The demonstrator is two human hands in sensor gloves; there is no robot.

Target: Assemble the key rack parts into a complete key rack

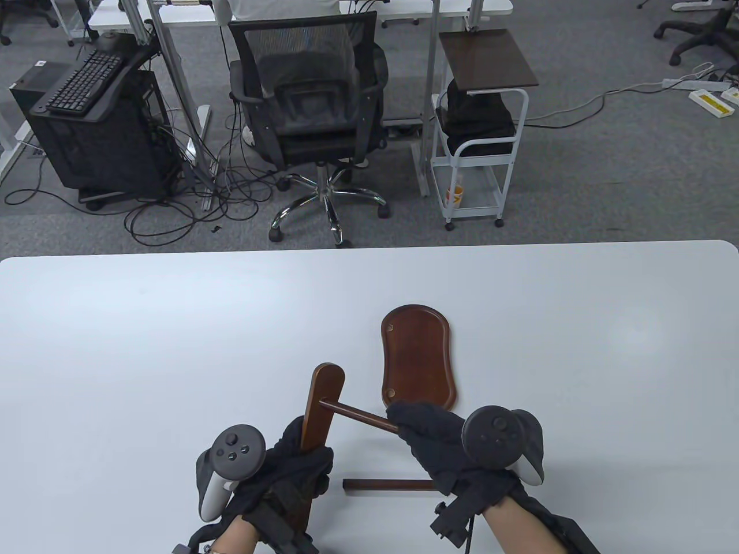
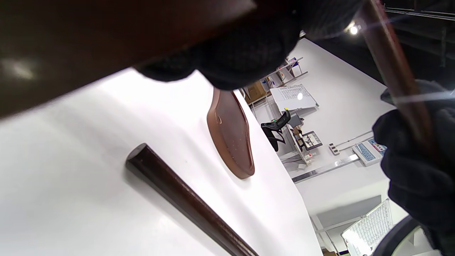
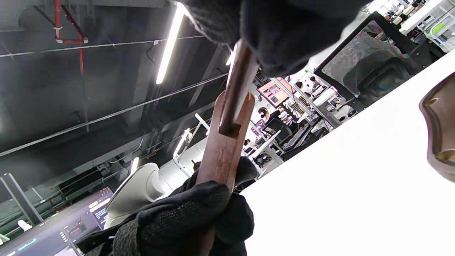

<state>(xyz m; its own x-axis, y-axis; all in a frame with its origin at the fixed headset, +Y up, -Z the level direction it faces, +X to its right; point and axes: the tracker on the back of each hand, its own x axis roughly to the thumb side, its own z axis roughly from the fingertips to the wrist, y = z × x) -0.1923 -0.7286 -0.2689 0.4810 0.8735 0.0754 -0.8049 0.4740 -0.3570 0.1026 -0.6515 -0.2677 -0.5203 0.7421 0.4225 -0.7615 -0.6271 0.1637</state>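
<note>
My left hand (image 1: 300,461) grips a flat dark-wood upright board (image 1: 322,404) and holds it above the table. My right hand (image 1: 430,438) grips a thin wooden rod (image 1: 358,414). The rod's far end sits in a slot near the board's top, as the right wrist view shows, with the rod (image 3: 239,89) entering the board (image 3: 224,156). A second rod (image 1: 388,486) lies on the table between my hands; it also shows in the left wrist view (image 2: 185,202). The oval wooden base (image 1: 417,363) lies flat on the table beyond my right hand.
The white table (image 1: 173,346) stretches wide to the left, right and far side. Beyond its far edge stand an office chair (image 1: 309,115), a small cart (image 1: 479,133) and a computer stand (image 1: 92,121) on the floor.
</note>
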